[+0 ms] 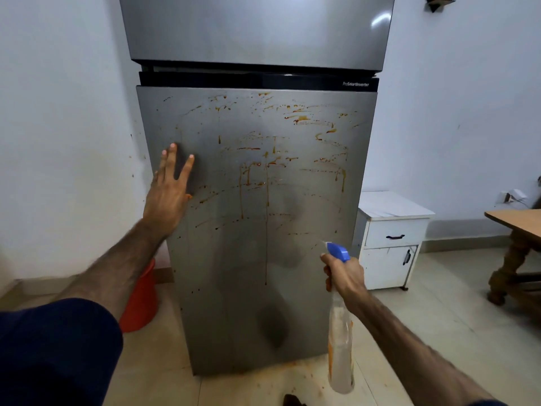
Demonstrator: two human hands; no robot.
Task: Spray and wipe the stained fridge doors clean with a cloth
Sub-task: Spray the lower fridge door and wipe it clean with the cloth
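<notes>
Head view: left hand (168,197) flat against the lower fridge door (292,288) near its left edge, fingers (171,159) straight and spread, holding nothing. Right hand (345,275) low at the door's right side, its fingers curled round the neck of a clear spray bottle (340,347); blue trigger head (339,252) points at the door, bottle body hangs down and blurs toward the floor (439,317). Lower door carries orange-brown stains (268,183): splashes across the upper half, thin runs trailing down the middle, scattered dots near the left edge. Upper door (257,27) looks grey and unmarked. Black strip between the doors reads "ProSmartInverter" (355,84) at its right end. No cloth in sight. Orange spatter also on the floor tiles at the fridge foot. Left of the fridge, a red bucket (140,303) sits tight between fridge side and wall (58,142). Right of it, a white cabinet (392,241) with a drawer and small door stands just beside the fridge; open floor lies between that and a wooden counter (515,221) at the frame's right edge. Dark blue sleeve (55,353) at lower left.
</notes>
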